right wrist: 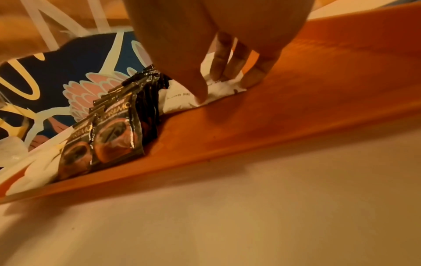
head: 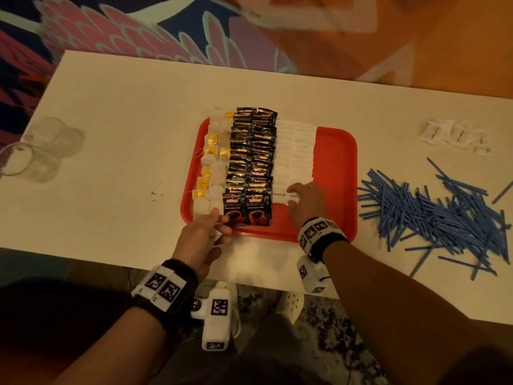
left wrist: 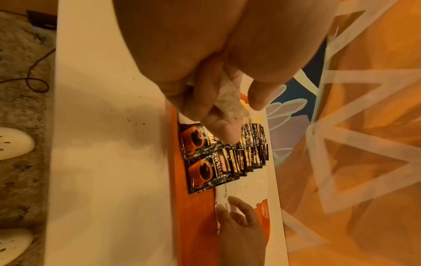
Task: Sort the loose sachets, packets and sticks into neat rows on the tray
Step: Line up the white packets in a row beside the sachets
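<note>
A red tray [head: 336,168] holds neat rows: tea bags [head: 212,162] on the left, two columns of black coffee sachets [head: 251,162] in the middle, and white sugar sachets [head: 294,151] beside them. My left hand [head: 219,223] hovers at the tray's near left corner, fingers curled round a crumpled white tea bag [left wrist: 230,100]. My right hand [head: 299,194] sits at the near end of the sugar rows. Its thumb and fingers pinch a white sugar sachet [right wrist: 218,90] that lies on the tray floor [right wrist: 296,90]. The right half of the tray is bare.
A loose heap of blue sticks [head: 433,212] lies on the white table right of the tray. Small white packets [head: 455,136] are scattered behind the heap. Clear glasses [head: 41,151] stand at the far left. Dark crumbs [head: 155,194] dot the table left of the tray.
</note>
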